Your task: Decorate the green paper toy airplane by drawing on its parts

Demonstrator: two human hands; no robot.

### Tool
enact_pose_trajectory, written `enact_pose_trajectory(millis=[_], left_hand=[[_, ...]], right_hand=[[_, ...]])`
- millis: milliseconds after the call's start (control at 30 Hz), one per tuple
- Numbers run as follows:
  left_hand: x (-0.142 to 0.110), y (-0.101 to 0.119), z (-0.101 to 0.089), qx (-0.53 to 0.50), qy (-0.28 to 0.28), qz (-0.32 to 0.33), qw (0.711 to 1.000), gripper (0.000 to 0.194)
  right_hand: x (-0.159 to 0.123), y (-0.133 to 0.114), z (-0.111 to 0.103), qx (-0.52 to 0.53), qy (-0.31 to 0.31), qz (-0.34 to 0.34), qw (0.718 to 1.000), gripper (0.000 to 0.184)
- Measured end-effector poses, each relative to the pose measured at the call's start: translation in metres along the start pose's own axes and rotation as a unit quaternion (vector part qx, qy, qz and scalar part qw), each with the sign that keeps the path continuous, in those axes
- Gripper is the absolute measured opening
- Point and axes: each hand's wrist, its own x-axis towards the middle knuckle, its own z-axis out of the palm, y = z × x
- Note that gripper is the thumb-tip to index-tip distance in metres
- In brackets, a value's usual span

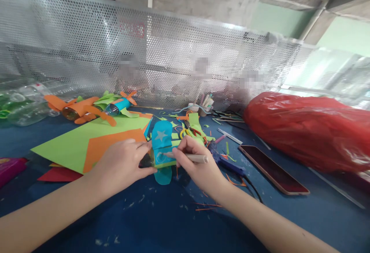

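My left hand (pixel 124 156) is closed around the dark end of a plastic bottle plane wrapped in blue and green paper. A blue paper wing (pixel 162 132) with a pale star sticks out on its far side, and another blue wing (pixel 163 176) hangs on the near side. In my right hand (pixel 195 158) is a light-coloured marker pen (pixel 198 158), gripped between thumb and fingers. Its tip meets the blue paper band (pixel 160 157) on the bottle, where a pale round outline shows. Scissors (pixel 189 131) lie just beyond my right hand.
Green sheets (pixel 63 141) and an orange sheet (pixel 106 143) lie left. Bottle planes (pixel 72 110) and clear bottles (pixel 26 106) stand behind. A glue gun (pixel 228 164), phone (pixel 273 170) and red plastic bag (pixel 306 129) are right. Paper scraps litter the table; a perforated metal screen (pixel 173 52) rises behind.
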Motion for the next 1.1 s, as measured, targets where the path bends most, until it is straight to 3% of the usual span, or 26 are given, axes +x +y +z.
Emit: enact_pose_trajectory(millis=[233,467,733,900,1100], left_hand=[[-0.0012,-0.0036,0.0044,0.001,0.023,0.017,1.0,0.022],[-0.0003,-0.0009,-0.0011,0.006,-0.006,0.012,1.0,0.023],[-0.0007,-0.0022,0.0017,0.013,0.016,0.013,1.0,0.023],[-0.0009,-0.0023,0.0014,0.006,0.0,0.015,1.0,0.023],[-0.0019,-0.0059,0.0055,-0.002,0.025,0.027,0.999,0.025]], right_hand=[[0.0011,-0.0008,-0.0002,-0.011,0.0,-0.01,1.0,0.027],[0.001,-0.0011,-0.0006,-0.016,0.001,-0.013,1.0,0.027],[0.0008,-0.0011,-0.0003,-0.019,0.002,-0.01,1.0,0.027],[0.0005,-0.0027,-0.0005,-0.021,0.002,-0.013,1.0,0.026],[0.0004,-0.0031,-0.0007,-0.016,0.007,-0.01,1.0,0.028]])
